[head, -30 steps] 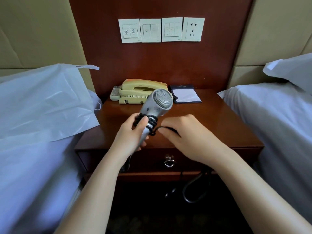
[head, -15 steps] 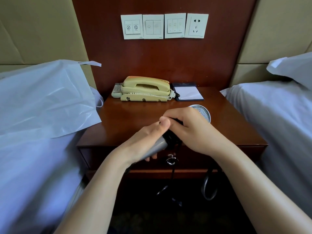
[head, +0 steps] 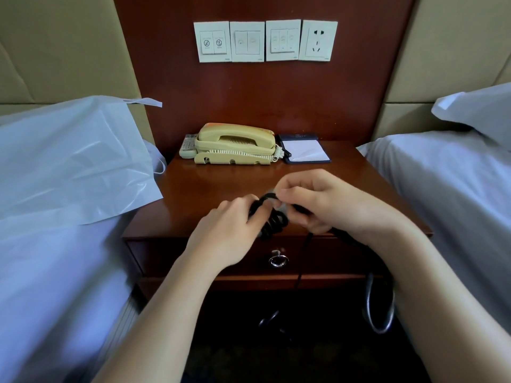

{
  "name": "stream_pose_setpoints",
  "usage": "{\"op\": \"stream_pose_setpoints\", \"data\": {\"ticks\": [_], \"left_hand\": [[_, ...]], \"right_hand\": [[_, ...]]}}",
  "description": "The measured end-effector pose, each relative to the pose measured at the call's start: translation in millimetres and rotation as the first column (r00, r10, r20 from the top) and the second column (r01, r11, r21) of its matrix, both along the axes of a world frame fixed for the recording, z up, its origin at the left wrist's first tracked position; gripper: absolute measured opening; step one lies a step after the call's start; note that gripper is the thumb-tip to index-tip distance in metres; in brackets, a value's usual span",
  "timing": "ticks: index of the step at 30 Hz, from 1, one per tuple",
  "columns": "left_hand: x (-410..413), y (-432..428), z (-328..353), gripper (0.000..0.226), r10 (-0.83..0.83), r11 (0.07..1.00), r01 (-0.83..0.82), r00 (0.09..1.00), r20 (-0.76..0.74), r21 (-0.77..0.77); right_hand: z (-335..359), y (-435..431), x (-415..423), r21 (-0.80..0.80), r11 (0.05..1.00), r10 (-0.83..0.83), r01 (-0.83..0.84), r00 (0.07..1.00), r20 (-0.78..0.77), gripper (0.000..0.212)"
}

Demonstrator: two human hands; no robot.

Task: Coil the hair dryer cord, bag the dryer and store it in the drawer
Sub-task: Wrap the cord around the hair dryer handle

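Observation:
Both hands meet above the front of the nightstand [head: 221, 189]. My left hand [head: 226, 233] grips the hair dryer's handle, which has black cord [head: 273, 223] wound around it in several turns. Only a sliver of the silver hair dryer [head: 282, 208] shows between the hands; its head is hidden behind my right hand [head: 326, 201]. That hand pinches the cord at the top of the coil. The loose cord hangs in front of the shut drawer [head: 193, 252] and loops near the floor. A white plastic bag [head: 69, 161] lies on the left bed.
A cream telephone [head: 235, 145] and a notepad [head: 304, 149] sit at the back of the nightstand. Switches and a wall socket [head: 318, 41] are above. The drawer's ring pull [head: 278, 260] hangs below my hands. Beds flank both sides, with a pillow [head: 478, 109] on the right.
The dryer swung from upright to lying low toward the right, and its head is now hidden behind my right hand. My right hand has carried the cord over the handle.

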State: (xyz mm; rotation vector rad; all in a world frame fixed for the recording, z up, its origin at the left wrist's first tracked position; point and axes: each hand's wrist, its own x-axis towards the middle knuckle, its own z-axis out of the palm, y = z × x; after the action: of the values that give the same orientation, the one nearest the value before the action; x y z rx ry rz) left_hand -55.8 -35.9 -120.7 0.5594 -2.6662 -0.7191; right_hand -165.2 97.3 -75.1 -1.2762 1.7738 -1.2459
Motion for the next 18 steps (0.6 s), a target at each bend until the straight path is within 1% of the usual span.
{"op": "stream_pose_setpoints", "data": {"ticks": [1, 2, 5, 9, 12, 14, 16, 18], "left_hand": [[-1.1, -0.1, -0.2, 0.043, 0.029, 0.999, -0.029, 1.0, 0.002, -0.038], [-1.6, -0.3, -0.6, 0.041, 0.053, 0.995, -0.053, 0.999, 0.002, -0.079], [0.2, -4.1, -2.8, 0.043, 0.104, 0.976, -0.099, 0.994, 0.015, -0.192], [2.9, -13.0, -5.9, 0.042, 0.15, 0.962, -0.144, 0.989, 0.01, -0.233], [4.8, -20.3, -7.1, 0.041, 0.198, 0.941, -0.194, 0.98, -0.014, -0.279], [6.9, -27.6, -7.5, 0.042, 0.24, 0.93, -0.239, 0.97, -0.032, -0.279], [9.8, -36.9, -7.3, 0.044, 0.306, 0.912, -0.311, 0.95, -0.064, -0.267], [13.3, -45.0, -7.6, 0.043, 0.364, 0.886, -0.374, 0.927, -0.087, -0.274]], "right_hand": [[-2.3, -0.2, -0.3, 0.02, 0.999, 0.026, -0.026, 1.0, 0.016, 0.026], [-5.0, -0.2, -1.8, 0.035, 0.998, 0.053, -0.054, 0.998, 0.035, 0.027], [-10.9, 2.5, -9.5, 0.077, 0.988, 0.124, -0.135, 0.983, 0.134, 0.031], [-22.2, 4.1, -18.4, 0.075, 0.974, 0.18, -0.214, 0.931, 0.318, 0.039], [-29.5, 3.3, -22.7, 0.067, 0.975, 0.159, -0.213, 0.873, 0.461, 0.048], [-30.9, 5.6, -25.5, 0.061, 0.978, 0.14, -0.201, 0.838, 0.528, 0.053], [-31.5, 9.2, -27.9, 0.065, 0.991, 0.068, -0.119, 0.852, 0.519, 0.049], [-32.2, 12.0, -26.8, 0.061, 0.998, -0.008, -0.022, 0.895, 0.447, 0.041]]}}
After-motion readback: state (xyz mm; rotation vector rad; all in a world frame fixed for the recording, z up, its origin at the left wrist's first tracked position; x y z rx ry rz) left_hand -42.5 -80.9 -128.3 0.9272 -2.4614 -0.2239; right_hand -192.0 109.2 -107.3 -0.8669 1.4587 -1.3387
